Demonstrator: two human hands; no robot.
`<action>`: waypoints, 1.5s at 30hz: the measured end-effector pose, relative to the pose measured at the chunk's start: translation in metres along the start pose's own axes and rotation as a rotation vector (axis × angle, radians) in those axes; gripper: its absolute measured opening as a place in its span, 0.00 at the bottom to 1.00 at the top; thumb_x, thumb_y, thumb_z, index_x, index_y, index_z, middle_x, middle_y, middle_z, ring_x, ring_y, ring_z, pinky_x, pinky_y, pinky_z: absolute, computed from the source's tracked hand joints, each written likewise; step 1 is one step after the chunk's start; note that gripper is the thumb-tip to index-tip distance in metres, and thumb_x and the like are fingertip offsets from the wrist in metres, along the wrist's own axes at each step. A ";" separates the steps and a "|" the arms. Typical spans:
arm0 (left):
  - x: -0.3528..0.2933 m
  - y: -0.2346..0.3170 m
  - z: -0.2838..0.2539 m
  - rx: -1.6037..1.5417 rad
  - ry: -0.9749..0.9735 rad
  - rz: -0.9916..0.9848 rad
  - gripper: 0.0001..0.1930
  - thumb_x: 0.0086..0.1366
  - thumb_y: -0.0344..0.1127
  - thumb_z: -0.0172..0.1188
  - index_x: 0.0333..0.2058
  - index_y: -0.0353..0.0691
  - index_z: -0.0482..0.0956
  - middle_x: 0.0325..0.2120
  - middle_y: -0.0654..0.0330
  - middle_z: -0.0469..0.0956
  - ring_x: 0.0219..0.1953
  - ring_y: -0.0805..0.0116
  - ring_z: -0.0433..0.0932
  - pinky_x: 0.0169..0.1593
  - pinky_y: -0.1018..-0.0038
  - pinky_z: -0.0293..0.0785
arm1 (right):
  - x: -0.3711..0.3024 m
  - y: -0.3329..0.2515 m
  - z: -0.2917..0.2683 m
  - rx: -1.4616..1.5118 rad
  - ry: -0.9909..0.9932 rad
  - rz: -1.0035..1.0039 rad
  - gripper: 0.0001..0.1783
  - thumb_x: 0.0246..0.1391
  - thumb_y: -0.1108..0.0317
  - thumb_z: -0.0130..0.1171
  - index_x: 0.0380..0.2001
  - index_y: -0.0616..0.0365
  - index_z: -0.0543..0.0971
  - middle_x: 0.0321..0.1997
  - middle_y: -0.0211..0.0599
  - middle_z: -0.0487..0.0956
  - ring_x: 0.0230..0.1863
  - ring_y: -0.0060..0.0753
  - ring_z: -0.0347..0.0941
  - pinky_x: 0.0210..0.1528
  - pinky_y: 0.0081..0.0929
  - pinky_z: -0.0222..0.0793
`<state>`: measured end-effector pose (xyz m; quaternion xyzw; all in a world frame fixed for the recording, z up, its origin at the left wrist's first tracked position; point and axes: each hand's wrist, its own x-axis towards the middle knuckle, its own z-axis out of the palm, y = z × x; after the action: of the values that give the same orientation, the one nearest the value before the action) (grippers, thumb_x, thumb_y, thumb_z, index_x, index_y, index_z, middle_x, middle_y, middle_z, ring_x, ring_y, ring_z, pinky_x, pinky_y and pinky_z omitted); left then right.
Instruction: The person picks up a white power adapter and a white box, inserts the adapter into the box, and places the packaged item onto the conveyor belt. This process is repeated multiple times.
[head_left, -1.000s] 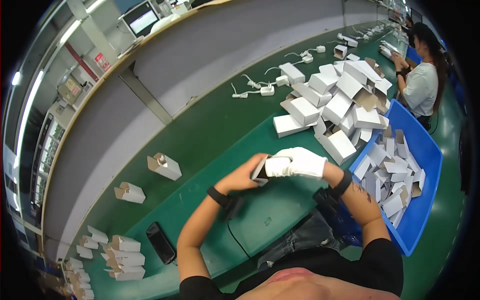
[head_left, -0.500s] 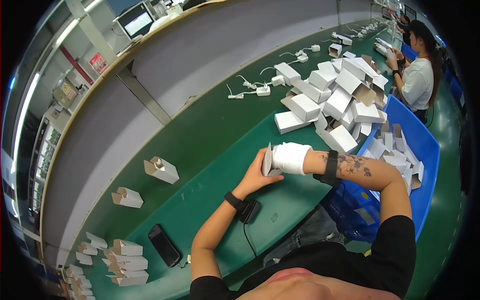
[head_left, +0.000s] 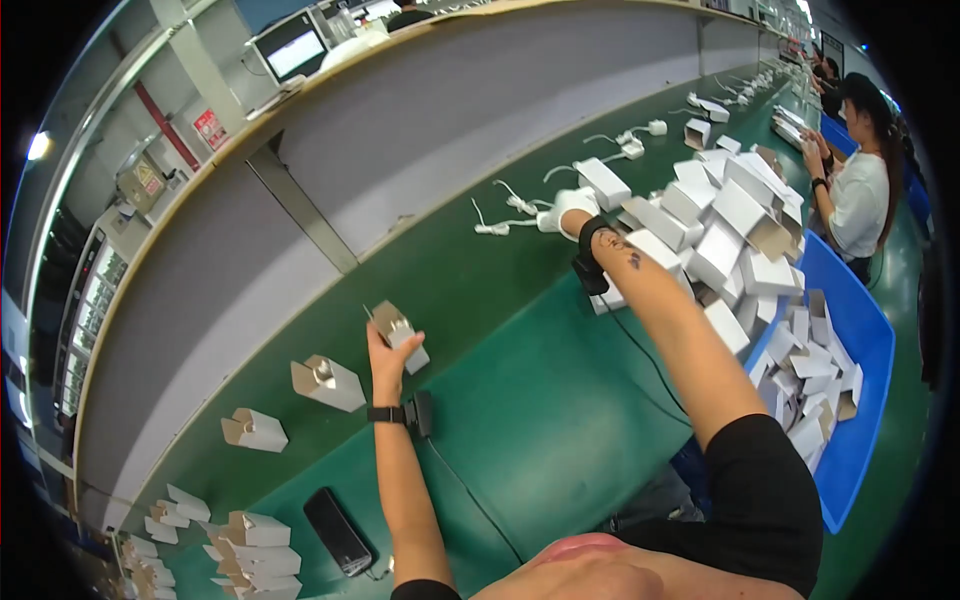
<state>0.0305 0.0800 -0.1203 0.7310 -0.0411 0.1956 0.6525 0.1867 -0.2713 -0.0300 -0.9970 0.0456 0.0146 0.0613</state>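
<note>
My left hand (head_left: pixel 390 350) is closed round a small white carton (head_left: pixel 401 337) with its flaps up, on the far strip of the bench; something white shows inside. Beyond the green mat, my right hand (head_left: pixel 567 210), in a white glove, reaches in among white plug adapters with cables. One adapter (head_left: pixel 492 229) lies just left of it, and a white carton (head_left: pixel 604 183) lies to its right. The glove blends with the white parts, so I cannot make out its fingers. Two opened cartons, a nearer one (head_left: pixel 254 430) and another (head_left: pixel 328 382), stand left of my left hand.
A heap of empty white cartons (head_left: pixel 718 245) covers the right side, beside a blue bin (head_left: pixel 862 400) of more cartons. A black handheld device (head_left: pixel 338 531) lies at the lower left, near grouped open cartons (head_left: pixel 257 560). A co-worker (head_left: pixel 862 190) sits at the far right.
My hands have parted. The left has carried the carton left to the bench's far strip; the gloved right has come out of the carton and reached away to the adapters.
</note>
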 end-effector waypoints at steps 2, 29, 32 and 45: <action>0.002 -0.004 0.002 -0.034 -0.012 -0.036 0.37 0.44 0.27 0.71 0.54 0.37 0.63 0.44 0.60 0.71 0.45 0.68 0.72 0.48 0.71 0.71 | 0.068 0.027 0.050 -0.174 -0.046 0.148 0.38 0.45 0.34 0.50 0.50 0.51 0.75 0.48 0.44 0.77 0.51 0.47 0.73 0.50 0.39 0.67; -0.075 0.127 0.180 -1.213 -0.383 -0.845 0.31 0.67 0.57 0.41 0.53 0.34 0.67 0.40 0.53 0.76 0.43 0.63 0.76 0.46 0.69 0.72 | -0.207 0.001 -0.077 0.351 0.473 -0.759 0.22 0.35 0.56 0.66 0.33 0.56 0.74 0.31 0.42 0.76 0.34 0.44 0.74 0.41 0.33 0.71; -0.077 0.134 0.193 -1.213 -0.210 -0.799 0.31 0.68 0.57 0.39 0.53 0.32 0.65 0.33 0.57 0.77 0.36 0.68 0.76 0.40 0.74 0.72 | -0.239 0.026 -0.055 0.467 0.600 -0.843 0.23 0.35 0.56 0.68 0.34 0.57 0.74 0.31 0.38 0.75 0.32 0.39 0.74 0.39 0.29 0.71; -0.100 0.125 0.211 -0.864 -0.549 -0.170 0.24 0.71 0.50 0.36 0.50 0.36 0.69 0.29 0.64 0.69 0.32 0.76 0.67 0.36 0.77 0.65 | -0.288 0.043 0.027 1.547 0.290 -0.567 0.23 0.48 0.59 0.63 0.47 0.56 0.71 0.44 0.32 0.74 0.46 0.24 0.70 0.48 0.23 0.66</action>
<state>-0.0523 -0.1620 -0.0526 0.4200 -0.2280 -0.0919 0.8736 -0.1044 -0.2848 -0.0515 -0.6392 -0.2025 -0.1655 0.7232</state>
